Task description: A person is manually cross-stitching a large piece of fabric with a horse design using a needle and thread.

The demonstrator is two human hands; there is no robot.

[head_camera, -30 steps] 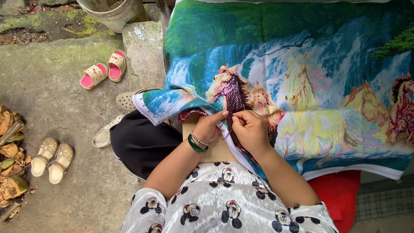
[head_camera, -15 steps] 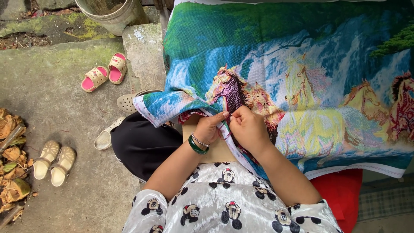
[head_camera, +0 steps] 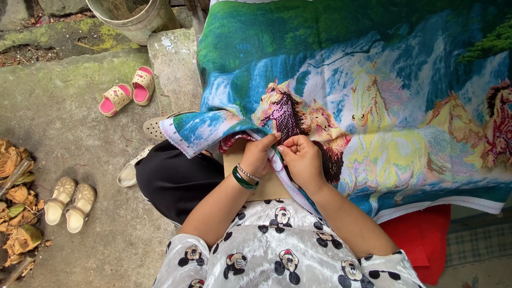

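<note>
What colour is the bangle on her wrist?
The bangle on the left hand is dark green, clearest in the head view.

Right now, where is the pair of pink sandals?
In the head view, the pair of pink sandals lies on the concrete ground at the upper left, left of the embroidered horse cloth and below the metal bucket.

Left hand (head_camera: 260, 155): pinching the lower edge of the embroidered cloth (head_camera: 373, 90), green bangle (head_camera: 244, 181) on the wrist.
Right hand (head_camera: 302, 158): fingertips meeting the left thumb on the same edge.
Cloth: horses and a waterfall, draped over the lap.
Ground: pink sandals (head_camera: 127, 93), beige shoes (head_camera: 70, 203), metal bucket (head_camera: 133, 16).
</note>
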